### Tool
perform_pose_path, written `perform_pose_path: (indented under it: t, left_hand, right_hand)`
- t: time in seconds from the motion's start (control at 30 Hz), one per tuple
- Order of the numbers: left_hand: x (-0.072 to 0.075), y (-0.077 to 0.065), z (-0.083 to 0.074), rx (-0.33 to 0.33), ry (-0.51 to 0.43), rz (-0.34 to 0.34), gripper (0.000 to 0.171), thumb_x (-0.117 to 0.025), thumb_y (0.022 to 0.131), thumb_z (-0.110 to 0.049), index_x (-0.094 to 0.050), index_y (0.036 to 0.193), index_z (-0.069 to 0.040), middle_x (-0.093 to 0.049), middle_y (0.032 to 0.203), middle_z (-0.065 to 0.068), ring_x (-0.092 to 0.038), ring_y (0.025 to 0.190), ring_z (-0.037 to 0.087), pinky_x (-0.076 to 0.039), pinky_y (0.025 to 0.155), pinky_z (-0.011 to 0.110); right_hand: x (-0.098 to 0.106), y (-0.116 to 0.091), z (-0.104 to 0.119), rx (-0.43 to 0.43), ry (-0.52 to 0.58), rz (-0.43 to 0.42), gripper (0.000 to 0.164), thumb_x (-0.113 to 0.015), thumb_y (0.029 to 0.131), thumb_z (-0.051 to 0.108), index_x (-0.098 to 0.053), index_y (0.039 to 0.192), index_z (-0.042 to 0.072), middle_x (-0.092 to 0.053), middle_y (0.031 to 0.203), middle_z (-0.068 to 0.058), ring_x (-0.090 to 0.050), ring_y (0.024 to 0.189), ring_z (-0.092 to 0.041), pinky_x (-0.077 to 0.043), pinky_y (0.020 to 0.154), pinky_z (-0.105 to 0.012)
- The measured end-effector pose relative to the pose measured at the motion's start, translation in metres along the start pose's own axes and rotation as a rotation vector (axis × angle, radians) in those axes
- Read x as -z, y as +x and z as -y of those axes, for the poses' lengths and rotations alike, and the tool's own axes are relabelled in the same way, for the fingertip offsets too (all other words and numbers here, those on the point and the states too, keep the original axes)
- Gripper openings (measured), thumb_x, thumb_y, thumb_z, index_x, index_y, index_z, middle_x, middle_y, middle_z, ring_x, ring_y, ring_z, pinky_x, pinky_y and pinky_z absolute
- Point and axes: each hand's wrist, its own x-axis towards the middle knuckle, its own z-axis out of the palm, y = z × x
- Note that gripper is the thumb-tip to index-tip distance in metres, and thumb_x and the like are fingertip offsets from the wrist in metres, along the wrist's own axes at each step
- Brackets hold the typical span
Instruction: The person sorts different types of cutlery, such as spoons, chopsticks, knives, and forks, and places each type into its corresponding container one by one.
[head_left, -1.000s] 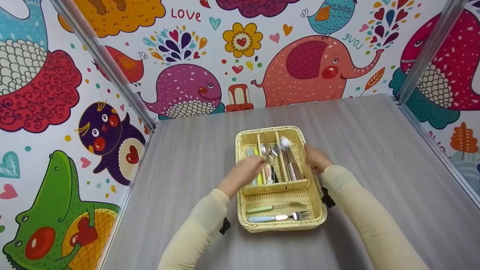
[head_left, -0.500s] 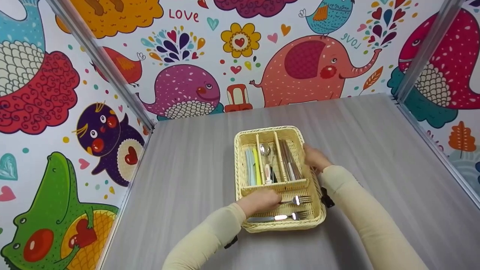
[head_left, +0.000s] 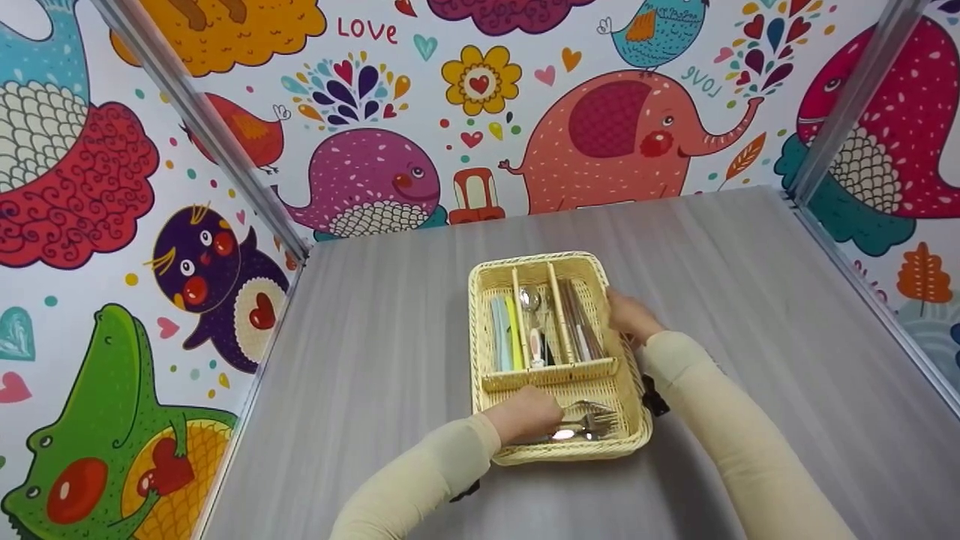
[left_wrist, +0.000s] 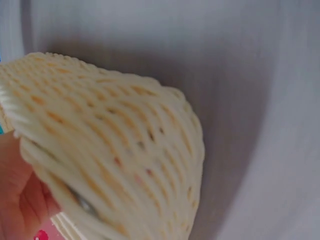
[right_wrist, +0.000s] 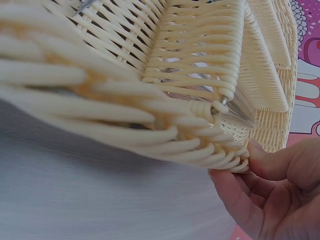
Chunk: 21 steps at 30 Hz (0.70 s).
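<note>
A cream wicker cutlery basket [head_left: 474,322] with compartments lies on the table. My left hand [head_left: 529,412] is down in its wide front compartment, fingers curled round the handle of a fork [head_left: 588,423]. The heads of other forks lie close beside that one, their handles hidden under the hand. In the left wrist view the basket's woven wall covers most of the work, with part of the left hand [left_wrist: 17,200] behind the rim. My right hand [right_wrist: 280,182] grips the basket's right rim, thumb on top and fingers beneath.
Behind the divider [head_left: 551,371], three narrow compartments hold blue and yellow handled cutlery [head_left: 504,334], a spoon [head_left: 529,300] with other pieces, and slim brown sticks or handles [head_left: 581,322]. The grey table [head_left: 375,322] meets cartoon-printed walls [head_left: 480,150] at the back and sides.
My left hand has gone from above the middle compartment to the front one, bringing a fork, then slightly lower toward the other forks. The right hand stays on the rim.
</note>
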Motion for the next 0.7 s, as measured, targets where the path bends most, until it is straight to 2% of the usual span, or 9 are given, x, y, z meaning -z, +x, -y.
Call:
perform_pose_path:
  t: [0.23, 0.37, 0.5, 0.6, 0.67, 0.7]
  left_hand:
    - [-0.001, 0.001, 0.001, 0.074, -0.025, 0.009, 0.023, -0.058, 0.086, -0.032, -0.063, 0.065, -0.022, -0.063, 0.067, -0.009, -0.056, 0.055, 0.006, -0.045, 0.047, 0.022]
    - [-0.001, 0.001, 0.003, 0.102, -0.078, 0.026, 0.026, -0.059, 0.085, -0.03, -0.058, 0.061, -0.02, -0.061, 0.064, -0.008, -0.053, 0.053, 0.007, -0.044, 0.046, 0.023]
    - [0.0, -0.001, 0.01, 0.105, -0.155, -0.01, 0.024, -0.059, 0.084, -0.028, -0.056, 0.062, -0.018, -0.059, 0.062, -0.007, -0.049, 0.049, 0.007, -0.043, 0.045, 0.023]
    - [0.003, -0.003, 0.022, 0.152, -0.34, -0.075, 0.018, -0.055, 0.088, -0.025, -0.064, 0.075, -0.015, -0.061, 0.066, -0.005, -0.049, 0.052, 0.005, -0.044, 0.048, 0.019]
    - [0.004, -0.006, 0.035, 0.244, -0.526, -0.142, 0.018, -0.052, 0.091, -0.023, -0.066, 0.089, -0.011, -0.062, 0.068, -0.002, -0.05, 0.053, 0.007, -0.044, 0.05, 0.018]
    - [0.004, -0.008, 0.043, 0.314, -0.642, -0.186, 0.02, -0.05, 0.092, -0.021, -0.066, 0.096, -0.009, -0.063, 0.07, 0.0, -0.052, 0.055, 0.008, -0.044, 0.051, 0.018]
  right_hand:
    - [0.001, 0.0, -0.001, -0.012, -0.016, -0.001, 0.063, -0.039, 0.088, -0.002, -0.01, 0.144, -0.002, -0.032, 0.126, -0.044, -0.05, 0.101, -0.053, -0.052, 0.046, -0.042]
    - [0.002, 0.0, -0.002, -0.025, 0.001, -0.002, 0.063, -0.038, 0.088, -0.003, -0.009, 0.144, 0.0, -0.033, 0.125, -0.044, -0.054, 0.095, -0.051, -0.052, 0.046, -0.042]
    - [0.002, -0.002, -0.003, -0.024, 0.008, -0.002, 0.065, -0.038, 0.087, -0.004, -0.009, 0.145, 0.0, -0.034, 0.126, -0.043, -0.054, 0.095, -0.05, -0.052, 0.046, -0.042]
    - [0.002, -0.003, -0.005, -0.028, 0.031, 0.009, 0.066, -0.039, 0.086, -0.005, -0.009, 0.145, 0.001, -0.032, 0.128, -0.042, -0.053, 0.097, -0.05, -0.052, 0.047, -0.042]
    - [0.003, -0.003, -0.006, -0.028, 0.047, 0.013, 0.067, -0.039, 0.086, -0.006, -0.009, 0.145, 0.001, -0.03, 0.131, -0.041, -0.053, 0.098, -0.05, -0.052, 0.048, -0.043]
    - [0.003, -0.003, -0.007, -0.025, 0.049, 0.011, 0.067, -0.039, 0.086, -0.006, -0.009, 0.145, 0.001, -0.029, 0.132, -0.041, -0.054, 0.098, -0.049, -0.052, 0.048, -0.043]
